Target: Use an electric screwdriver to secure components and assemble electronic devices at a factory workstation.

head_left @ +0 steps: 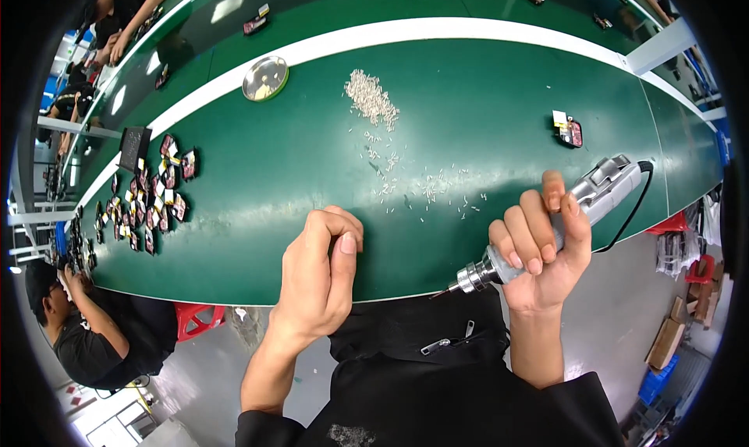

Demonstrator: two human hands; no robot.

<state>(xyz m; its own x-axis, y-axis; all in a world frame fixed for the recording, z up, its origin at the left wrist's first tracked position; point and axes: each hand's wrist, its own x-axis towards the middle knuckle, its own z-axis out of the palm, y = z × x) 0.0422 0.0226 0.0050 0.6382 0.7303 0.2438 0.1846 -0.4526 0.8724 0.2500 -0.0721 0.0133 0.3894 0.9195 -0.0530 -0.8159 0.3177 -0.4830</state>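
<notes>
The powered screwdriver (610, 189) is nearer the person than the heap of small pale pieces (371, 100) and to the right of it, gripped slantwise in the right hand (538, 240). Its body is grey, with a smooth barrel at the front and a bulkier, angular housing at the back, where bright light catches the raised ridges. At the front sits a shiny metal chuck (474, 277), stepped in rings, from which a thin dark bit (443, 294) points down and to the left. A black cord (641, 201) leaves the rear end and loops down behind the wrist. The right fingers curl around the barrel, forefinger and thumb close together near the housing; whether they press a control, I cannot tell. The left hand (318, 271) is on the person's side of the heap and a little to the left, fingers folded in and thumb pressed along the bent forefinger; whether they pinch anything, I cannot tell. Loose pale pieces (429, 188) scatter from the heap toward the person. Left of the heap are a round dish with a yellowish rim (283, 84) and, farther off, a cluster of small dark units (148, 201); a single similar unit (573, 133) lies well to its right.
</notes>
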